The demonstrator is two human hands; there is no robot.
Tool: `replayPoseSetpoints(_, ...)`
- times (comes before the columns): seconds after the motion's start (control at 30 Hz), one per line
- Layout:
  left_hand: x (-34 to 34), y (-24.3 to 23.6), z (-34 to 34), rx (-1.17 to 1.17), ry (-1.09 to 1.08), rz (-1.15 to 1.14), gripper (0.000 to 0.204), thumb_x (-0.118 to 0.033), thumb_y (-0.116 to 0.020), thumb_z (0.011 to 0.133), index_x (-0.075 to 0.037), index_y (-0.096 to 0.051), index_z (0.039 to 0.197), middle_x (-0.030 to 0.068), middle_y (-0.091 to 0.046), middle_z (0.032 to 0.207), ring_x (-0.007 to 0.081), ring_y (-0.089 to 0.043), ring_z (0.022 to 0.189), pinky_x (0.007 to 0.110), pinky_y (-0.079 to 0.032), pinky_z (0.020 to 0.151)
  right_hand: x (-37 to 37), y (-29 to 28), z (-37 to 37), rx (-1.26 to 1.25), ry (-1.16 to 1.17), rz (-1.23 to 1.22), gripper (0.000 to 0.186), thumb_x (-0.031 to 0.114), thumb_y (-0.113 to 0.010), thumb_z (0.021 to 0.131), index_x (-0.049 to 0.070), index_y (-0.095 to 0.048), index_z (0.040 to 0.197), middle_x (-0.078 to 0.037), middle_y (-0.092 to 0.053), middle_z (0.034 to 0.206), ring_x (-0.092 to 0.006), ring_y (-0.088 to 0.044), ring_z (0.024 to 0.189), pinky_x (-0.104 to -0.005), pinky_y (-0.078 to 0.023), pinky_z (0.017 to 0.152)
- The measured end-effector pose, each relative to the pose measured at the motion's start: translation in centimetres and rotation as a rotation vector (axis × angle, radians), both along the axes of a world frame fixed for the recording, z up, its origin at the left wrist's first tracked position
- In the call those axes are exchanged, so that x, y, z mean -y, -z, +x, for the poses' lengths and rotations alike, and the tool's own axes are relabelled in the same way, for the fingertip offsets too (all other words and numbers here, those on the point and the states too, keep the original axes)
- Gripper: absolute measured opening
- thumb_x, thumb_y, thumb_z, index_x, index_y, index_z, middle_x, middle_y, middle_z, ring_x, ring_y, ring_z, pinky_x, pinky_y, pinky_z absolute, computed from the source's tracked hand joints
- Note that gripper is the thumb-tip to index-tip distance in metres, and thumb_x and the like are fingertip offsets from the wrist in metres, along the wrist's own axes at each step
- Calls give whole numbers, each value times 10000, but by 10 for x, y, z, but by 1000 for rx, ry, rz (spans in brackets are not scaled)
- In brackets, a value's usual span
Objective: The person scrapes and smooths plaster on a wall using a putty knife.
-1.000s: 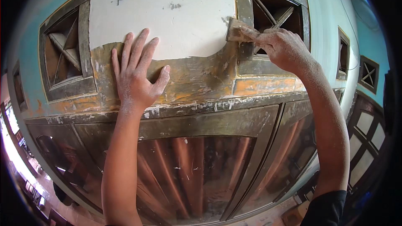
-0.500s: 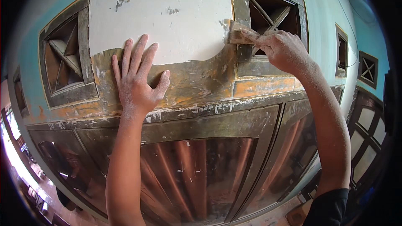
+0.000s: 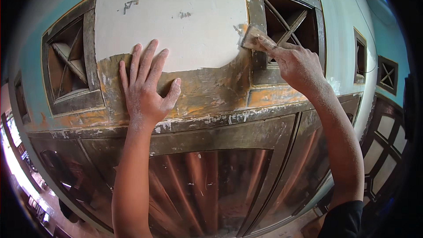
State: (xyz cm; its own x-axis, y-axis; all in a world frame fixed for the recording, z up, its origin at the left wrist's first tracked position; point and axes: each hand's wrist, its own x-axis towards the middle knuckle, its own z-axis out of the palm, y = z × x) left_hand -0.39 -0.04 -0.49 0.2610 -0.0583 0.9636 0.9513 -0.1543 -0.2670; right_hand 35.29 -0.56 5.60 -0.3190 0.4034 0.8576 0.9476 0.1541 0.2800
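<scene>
Our dust-powdered left hand (image 3: 143,92) lies with fingers spread wide on a scraped brown-and-orange wall band (image 3: 211,89), three fingertips reaching onto the smooth white wall patch (image 3: 185,31); our right hand (image 3: 299,64), equally dusty, grips a flat, brownish-grey, dust-smeared scraper (image 3: 253,38), its blade over the left post of a dark square wooden vent frame (image 3: 256,11), beside the patch's right edge; a second square wooden vent with crossed slats (image 3: 89,46) sits to our left; below our hands we see dark brown wooden panelling with glass panes (image 3: 216,142).
</scene>
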Motion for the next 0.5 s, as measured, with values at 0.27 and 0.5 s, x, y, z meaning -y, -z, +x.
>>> replayPoseSetpoints(0.27,1,-2,-2,0,-5,7,637,-346,-721,886,-162,-604,1485,48,-456,1669,359,-337,1578,643,-181,1263,0,-2,1,-32,-19,-33,449,81,-527,993,248,-691,1376,-146,-751,1028,-335,-758,951,-498,-621,796)
replayPoseSetpoints(0.5,0,-1,-1,2,10,2,647,-341,-724,883,-179,-597,1496,42,-457,1668,356,-330,1582,641,-183,1264,-1,-1,-4,-57,-65,13,316,170,-576,1025,233,-767,1268,-156,-756,991,-390,-736,873,-517,-585,776)
